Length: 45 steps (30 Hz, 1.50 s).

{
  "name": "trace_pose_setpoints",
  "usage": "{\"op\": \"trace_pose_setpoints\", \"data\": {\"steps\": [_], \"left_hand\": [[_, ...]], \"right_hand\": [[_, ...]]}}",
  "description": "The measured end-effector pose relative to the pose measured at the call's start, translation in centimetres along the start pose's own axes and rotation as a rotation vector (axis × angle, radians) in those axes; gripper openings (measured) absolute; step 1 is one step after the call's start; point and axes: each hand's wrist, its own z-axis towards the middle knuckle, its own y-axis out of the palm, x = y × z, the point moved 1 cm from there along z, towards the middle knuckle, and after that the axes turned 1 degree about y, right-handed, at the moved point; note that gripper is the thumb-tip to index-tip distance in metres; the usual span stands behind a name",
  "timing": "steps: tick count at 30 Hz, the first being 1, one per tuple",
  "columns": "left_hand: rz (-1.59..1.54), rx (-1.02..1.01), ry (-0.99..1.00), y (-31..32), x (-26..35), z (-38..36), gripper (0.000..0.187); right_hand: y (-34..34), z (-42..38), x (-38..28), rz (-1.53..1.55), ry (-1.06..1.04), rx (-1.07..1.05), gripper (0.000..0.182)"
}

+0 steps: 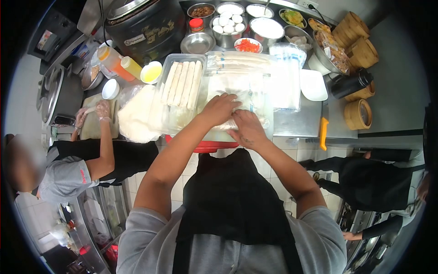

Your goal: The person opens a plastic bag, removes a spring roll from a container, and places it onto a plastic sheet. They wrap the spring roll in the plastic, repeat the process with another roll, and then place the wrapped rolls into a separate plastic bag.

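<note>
Head view: the left hand (221, 109) and right hand (248, 128) lie close together on crumpled clear plastic film (218, 86) over something pale, probably dough, on a pale board (270, 122) straight in front of the body. Both hands are palm down with fingers partly bent; whether the fingertips pinch the film or only press on it, I cannot tell.

The covered piece looks light and soft, likely to dent or stretch under hard pressure, while the film would slide and wrinkle. It would best be taken by the loose film at an edge, or supported from beneath with spread fingers.

The forearms slope inward from either side. The left hand sits slightly farther forward, its fingers pointing across to the right; the right hand angles forward and left, thumb side inward.

Just left of the board is a clear plastic tub (159, 91) holding pale dough strips (182, 84); farther left lies a pale sheet in plastic (137, 114). Beyond it, a co-worker's gloved hands (103, 109) are over another board (89, 132). To the right are a stack of plastic bags (286, 80), a white square dish (313, 85) and an orange-handled knife (324, 132).
</note>
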Motion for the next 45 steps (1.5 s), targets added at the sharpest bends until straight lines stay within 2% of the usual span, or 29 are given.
{"op": "trace_pose_setpoints", "data": {"steps": [1, 3, 6, 8, 12, 13, 15, 16, 17, 19, 21, 27, 34, 36, 40, 42, 43, 45], "left_hand": [[0.082, -0.008, 0.014, 0.5, -0.7, 0.4, 0.047], [0.166, -0.022, 0.035, 0.9, -1.4, 0.6, 0.048], [0.161, -0.055, 0.005, 0.3, -0.9, 0.2, 0.047], [0.092, -0.151, -0.101, -0.4, 0.1, 0.1, 0.047], [0.095, -0.155, -0.147, 0.1, 1.0, -0.2, 0.049], [0.152, -0.090, -0.191, 0.5, 1.2, -0.4, 0.051], [0.211, -0.020, -0.238, 0.7, 2.1, -0.8, 0.052], [0.130, 0.067, -0.223, 0.3, 3.3, -1.4, 0.054], [0.048, 0.150, -0.207, 0.2, 4.4, -2.1, 0.056], [0.056, 0.096, -0.191, 0.9, 5.6, -3.0, 0.058], [0.075, 0.032, -0.208, 1.7, 5.7, -3.3, 0.062], [0.115, -0.004, -0.224, 2.9, 5.2, -4.2, 0.065], [0.182, -0.017, -0.209, 2.9, 5.4, -4.2, 0.064], [0.173, -0.036, -0.211, 2.8, 5.4, -4.1, 0.064], [0.188, -0.040, -0.197, 2.9, 5.3, -4.1, 0.064], [0.154, -0.033, -0.218, 2.9, 5.2, -4.0, 0.068], [0.156, -0.035, -0.210, 3.0, 5.2, -4.0, 0.068], [0.138, -0.020, -0.211, 2.9, 5.3, -4.0, 0.072]], "right_hand": [[0.2, 0.1, -0.2, -0.003, 0.003, 0.003, 0.048], [0.6, 0.1, -0.4, -0.020, 0.098, -0.128, 0.051], [0.8, -1.2, -0.3, -0.011, 0.048, -0.035, 0.051], [0.9, -1.9, 0.0, -0.004, 0.044, -0.030, 0.051], [0.1, -2.3, 0.2, 0.107, 0.053, -0.022, 0.051], [0.0, -2.1, 1.1, 0.103, 0.051, -0.013, 0.051], [-1.0, -1.6, 4.6, 0.121, 0.264, 0.375, 0.052], [-1.6, -1.2, 5.8, 0.090, 0.419, 0.464, 0.052], [-1.5, -1.2, 7.1, 0.094, 0.437, 0.418, 0.047], [-1.8, -0.9, 8.8, 0.094, 0.462, 0.380, 0.042], [-2.3, -0.1, 9.8, 0.278, 0.546, -0.003, 0.032], [-2.2, -0.5, 9.6, 0.582, 0.637, 0.095, 0.024], [-1.6, -0.8, 9.7, 0.438, 0.630, 0.224, 0.025], [-1.5, -1.1, 10.1, 0.381, 0.682, 0.282, 0.027], [-1.0, -2.0, 13.1, 0.542, 0.748, 0.358, 0.033], [-1.4, -2.3, 12.9, 0.423, 0.698, 0.169, 0.038], [-2.3, -2.3, 12.4, 0.423, 0.704, 0.176, 0.038], [-3.5, -2.0, 11.3, 0.396, 0.674, -0.272, 0.040]]}}
